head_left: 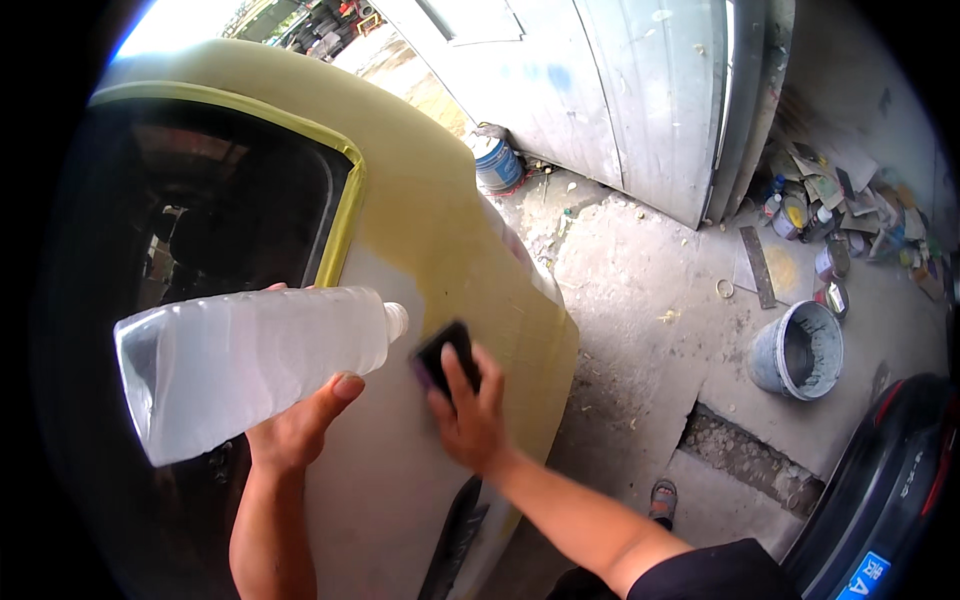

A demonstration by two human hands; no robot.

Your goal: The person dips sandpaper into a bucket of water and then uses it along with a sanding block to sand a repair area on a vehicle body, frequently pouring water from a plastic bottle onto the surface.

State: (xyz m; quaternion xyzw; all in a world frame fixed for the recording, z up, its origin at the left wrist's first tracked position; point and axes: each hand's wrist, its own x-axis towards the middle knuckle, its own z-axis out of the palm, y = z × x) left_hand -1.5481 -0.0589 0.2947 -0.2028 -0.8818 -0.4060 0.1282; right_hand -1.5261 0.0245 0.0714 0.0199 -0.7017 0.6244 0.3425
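My left hand (300, 420) grips a translucent plastic bottle (250, 360) of cloudy liquid, tilted nearly horizontal with its uncapped-looking neck pointing right. My right hand (470, 405) is wrapped on a dark rectangular block (439, 350), pressed on the car body panel (380, 500), which is patched pale grey and yellowish; the hand and block are slightly blurred. Just behind the bottle is the dark rear window (240, 180), edged with yellow masking tape (346, 200).
A grey bucket (770, 355) stands on the concrete floor at right, near piled cans and scraps (850, 210). A blue can (497, 165) sits by a metal door (650, 100). A drainage channel (740, 450) and dark car bumper (880, 470) lie right of my sandalled foot (662, 500).
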